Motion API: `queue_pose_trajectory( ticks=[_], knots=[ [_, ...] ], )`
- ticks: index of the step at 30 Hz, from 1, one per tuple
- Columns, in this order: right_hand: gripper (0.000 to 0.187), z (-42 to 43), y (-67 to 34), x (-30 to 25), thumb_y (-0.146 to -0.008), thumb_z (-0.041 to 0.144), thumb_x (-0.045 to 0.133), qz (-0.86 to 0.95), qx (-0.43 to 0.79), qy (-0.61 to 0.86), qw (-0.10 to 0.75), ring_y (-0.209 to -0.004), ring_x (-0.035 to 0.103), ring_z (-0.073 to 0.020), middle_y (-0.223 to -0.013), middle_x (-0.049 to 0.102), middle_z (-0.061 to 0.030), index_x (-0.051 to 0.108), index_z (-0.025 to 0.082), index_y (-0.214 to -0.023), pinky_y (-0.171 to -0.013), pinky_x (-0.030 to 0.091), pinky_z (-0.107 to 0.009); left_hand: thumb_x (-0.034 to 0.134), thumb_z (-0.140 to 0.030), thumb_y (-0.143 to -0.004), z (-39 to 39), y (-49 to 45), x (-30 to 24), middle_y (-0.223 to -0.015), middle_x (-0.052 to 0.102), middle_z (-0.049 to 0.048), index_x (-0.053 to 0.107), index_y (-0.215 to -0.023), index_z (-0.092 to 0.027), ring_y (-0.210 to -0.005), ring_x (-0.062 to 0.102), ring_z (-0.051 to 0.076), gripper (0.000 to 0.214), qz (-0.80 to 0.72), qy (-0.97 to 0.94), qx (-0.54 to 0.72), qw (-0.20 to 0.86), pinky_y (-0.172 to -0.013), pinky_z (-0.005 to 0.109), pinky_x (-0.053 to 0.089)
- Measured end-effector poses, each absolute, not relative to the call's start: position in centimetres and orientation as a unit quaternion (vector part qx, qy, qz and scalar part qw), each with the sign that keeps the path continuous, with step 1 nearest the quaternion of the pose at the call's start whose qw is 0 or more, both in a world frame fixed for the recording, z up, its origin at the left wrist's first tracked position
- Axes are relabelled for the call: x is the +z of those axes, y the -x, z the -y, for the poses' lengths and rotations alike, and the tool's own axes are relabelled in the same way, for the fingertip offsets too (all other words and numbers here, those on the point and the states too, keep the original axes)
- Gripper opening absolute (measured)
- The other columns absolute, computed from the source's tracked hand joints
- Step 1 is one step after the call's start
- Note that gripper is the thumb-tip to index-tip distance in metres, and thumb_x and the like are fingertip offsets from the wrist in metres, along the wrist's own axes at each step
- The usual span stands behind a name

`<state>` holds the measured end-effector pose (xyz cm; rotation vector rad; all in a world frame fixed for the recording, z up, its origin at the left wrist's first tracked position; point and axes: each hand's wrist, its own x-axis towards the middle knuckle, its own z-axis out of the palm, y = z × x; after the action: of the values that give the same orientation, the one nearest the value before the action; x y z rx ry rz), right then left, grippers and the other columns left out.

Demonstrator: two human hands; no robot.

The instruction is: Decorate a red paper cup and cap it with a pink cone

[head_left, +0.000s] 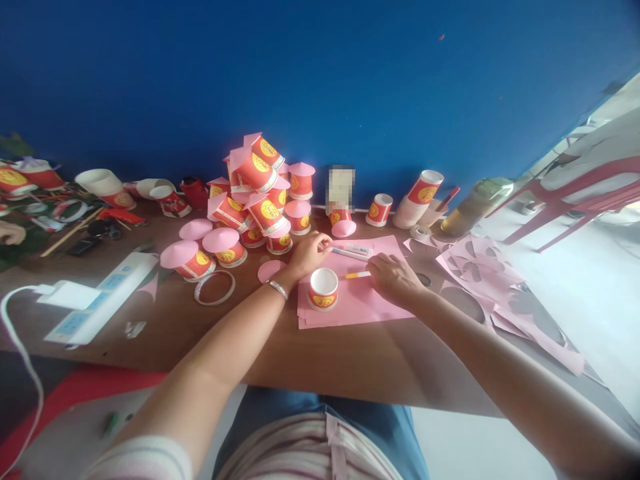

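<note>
My left hand (309, 253) rests on the table with its fingers curled around the end of a white marker pen (354, 251). My right hand (395, 277) lies on a stack of pink paper (350, 307), fingers pinched on a small yellow-and-white pen (357, 275). Between my hands a red paper cup (323, 289) stands upright on the pink paper. A silver bracelet is on my left wrist.
A pile of red cups with pink cone lids (260, 193) sits behind my left hand. A tape ring (215, 287) and a white power strip (100, 300) lie to the left. Cut pink paper scraps (500, 287) spread right, beside a bottle (475, 203) and a cup stack (417, 197).
</note>
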<state>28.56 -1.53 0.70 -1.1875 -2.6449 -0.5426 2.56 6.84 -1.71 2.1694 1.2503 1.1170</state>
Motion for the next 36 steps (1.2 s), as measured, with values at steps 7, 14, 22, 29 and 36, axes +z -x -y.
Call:
queue_pose_trajectory(
  ticks=[7, 14, 22, 29, 36],
  knots=[
    [0.025, 0.6, -28.0, -1.8, -0.102, 0.015, 0.04, 0.819, -0.155, 0.467, 0.295, -0.07, 0.06, -0.0203, -0.079, 0.068, -0.0062, 0.065, 0.018, -0.099, -0.068, 0.041, -0.031, 0.062, -0.004, -0.087, -6.8, -2.1, 1.1, -0.124, 0.065, 0.0105, 0.063, -0.125, -0.019, -0.097, 0.069, 0.019, 0.041, -0.441, -0.824, 0.35, 0.071, -0.088, 0.034, 0.06],
    [0.021, -0.1, -29.2, -2.9, -0.098, 0.024, 0.047, 0.776, -0.083, 0.535, 0.324, -0.066, 0.068, -0.0214, -0.08, 0.075, -0.0071, 0.065, 0.018, -0.106, -0.061, 0.044, -0.027, 0.044, 0.004, -0.09, -10.5, -4.1, 4.5, -0.153, 0.057, 0.009, 0.052, -0.15, -0.02, -0.129, 0.054, 0.027, 0.066, -0.367, -0.906, 0.198, -0.067, -0.111, 0.045, 0.048],
    [0.025, -0.1, -28.9, -2.6, -0.097, 0.027, 0.05, 0.793, -0.018, 0.534, 0.294, -0.072, 0.074, -0.0238, -0.088, 0.08, -0.009, 0.068, 0.02, -0.114, -0.063, 0.05, -0.028, 0.042, 0.005, -0.089, -12.9, -5.6, 5.4, -0.15, 0.061, 0.0086, 0.063, -0.139, -0.02, -0.135, 0.05, 0.028, 0.06, -0.343, -0.931, 0.1, -0.079, -0.109, 0.044, 0.045],
    [0.025, -0.4, -29.3, -2.4, -0.097, 0.033, 0.051, 0.763, 0.024, 0.543, 0.349, -0.073, 0.075, -0.0249, -0.085, 0.08, -0.0087, 0.07, 0.021, -0.107, -0.065, 0.054, -0.029, 0.076, -0.021, -0.082, -9.5, -3.6, 8.2, -0.134, 0.066, 0.0171, 0.061, -0.129, -0.013, -0.123, 0.059, 0.032, 0.05, -0.38, -0.884, 0.27, -0.038, -0.108, 0.047, 0.049],
    [0.025, 0.3, -29.1, -2.1, -0.096, 0.028, 0.052, 0.781, 0.024, 0.537, 0.319, -0.076, 0.076, -0.0245, -0.09, 0.081, -0.0098, 0.072, 0.021, -0.11, -0.067, 0.054, -0.029, 0.087, -0.037, -0.073, 0.1, 6.6, 12.7, -0.141, 0.063, 0.0094, 0.049, -0.138, -0.026, -0.123, 0.065, 0.028, 0.076, -0.516, -0.719, 0.465, -0.026, -0.102, 0.042, 0.057]
  ],
)
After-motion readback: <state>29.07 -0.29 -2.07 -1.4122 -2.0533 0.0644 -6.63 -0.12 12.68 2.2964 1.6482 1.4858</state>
